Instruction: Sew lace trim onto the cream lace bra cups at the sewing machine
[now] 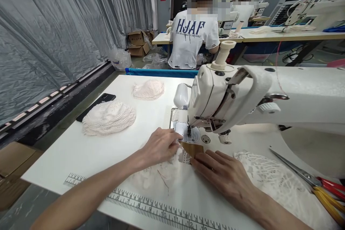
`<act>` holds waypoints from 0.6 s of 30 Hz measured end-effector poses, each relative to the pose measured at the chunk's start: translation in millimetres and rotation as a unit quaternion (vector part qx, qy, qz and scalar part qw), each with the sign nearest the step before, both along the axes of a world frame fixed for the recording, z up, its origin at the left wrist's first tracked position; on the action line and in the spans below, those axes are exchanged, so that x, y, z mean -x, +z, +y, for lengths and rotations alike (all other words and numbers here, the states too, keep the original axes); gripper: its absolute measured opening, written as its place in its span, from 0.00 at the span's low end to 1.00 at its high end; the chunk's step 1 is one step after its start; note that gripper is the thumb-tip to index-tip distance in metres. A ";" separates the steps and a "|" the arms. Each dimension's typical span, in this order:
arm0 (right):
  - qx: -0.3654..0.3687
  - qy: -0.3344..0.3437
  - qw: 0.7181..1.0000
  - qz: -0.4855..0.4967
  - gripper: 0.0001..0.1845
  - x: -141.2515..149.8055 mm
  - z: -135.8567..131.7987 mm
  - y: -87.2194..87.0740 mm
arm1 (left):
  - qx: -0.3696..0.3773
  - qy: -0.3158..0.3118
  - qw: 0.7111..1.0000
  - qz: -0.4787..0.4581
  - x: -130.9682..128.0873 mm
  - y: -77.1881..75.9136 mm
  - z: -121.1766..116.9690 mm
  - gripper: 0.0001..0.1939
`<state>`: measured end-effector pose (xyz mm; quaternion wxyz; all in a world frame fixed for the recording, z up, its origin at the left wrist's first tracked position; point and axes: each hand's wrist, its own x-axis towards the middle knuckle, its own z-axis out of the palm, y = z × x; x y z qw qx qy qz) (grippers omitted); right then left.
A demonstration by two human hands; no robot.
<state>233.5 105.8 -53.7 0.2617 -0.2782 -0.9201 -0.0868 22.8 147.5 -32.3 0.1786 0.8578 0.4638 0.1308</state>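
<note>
My left hand (161, 144) is closed in a pinch on a piece of white lace fabric (155, 178), just in front of the needle plate (184, 129). The sheer cloth spreads over the table below that hand, with a loose brown thread on it. My right hand (223, 170) lies palm down, fingers stretched out, its fingertips at the lace edge and a tan flat piece (192, 148). Above both hands stands the white sewing machine (215, 93), its presser foot (189, 131) just beyond my left fingertips. Whether the foot presses on cloth, I cannot tell.
White lace pieces (107, 116) are stacked on a dark phone (107, 97); a pinkish piece (148, 90) lies farther back. At right, scissors (299, 170) with red and yellow handles rest by more lace (266, 172). A co-worker in a white shirt (188, 39) sits ahead.
</note>
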 end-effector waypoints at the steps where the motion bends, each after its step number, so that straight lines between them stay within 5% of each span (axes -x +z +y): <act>1: 0.001 -0.001 1.000 -0.003 0.12 -0.1 -0.1 -0.8 | -0.002 -0.001 1.000 -0.002 0.1 -0.5 0.2 0.13; 15: -0.012 0.039 0.999 -0.014 0.15 0.5 3.6 2.1 | -0.004 -0.011 1.000 -0.014 1.2 -3.8 3.3 0.13; 18: -0.007 0.036 0.999 -0.015 0.15 1.4 3.9 3.1 | -0.083 0.023 0.996 0.002 3.0 2.2 2.0 0.13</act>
